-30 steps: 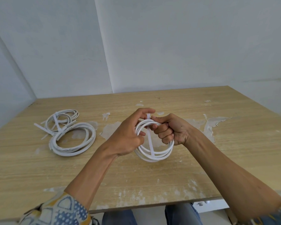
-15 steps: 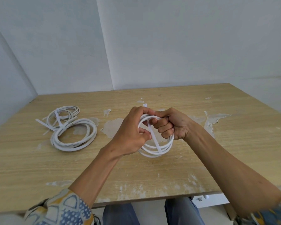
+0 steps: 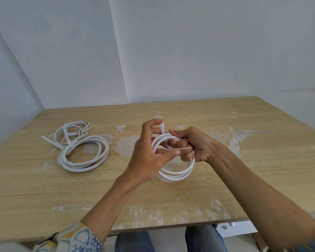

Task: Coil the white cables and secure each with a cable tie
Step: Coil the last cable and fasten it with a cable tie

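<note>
A coil of white cable [image 3: 175,174] stands upright on the wooden table [image 3: 244,179] between my hands. My right hand [image 3: 193,144] grips the top of the coil, fingers curled round the strands. A white cable tie [image 3: 162,128] sticks up above the coil top, and its strap runs across under my right fingers. My left hand [image 3: 149,155] has its fingertips at the tie, index near the upright end and thumb touching the strap. Whether it pinches the tie is unclear.
Two more white cable coils lie at the left: a larger one [image 3: 84,153] and a smaller one [image 3: 73,131] behind it, each bound with a white cable tie. The tabletop has chipped, peeling patches [image 3: 127,144]. Blue walls stand close behind.
My left hand has loosened from a closed grip on the coil top; its fingers have spread. The tie's end now sticks up above the coil.
</note>
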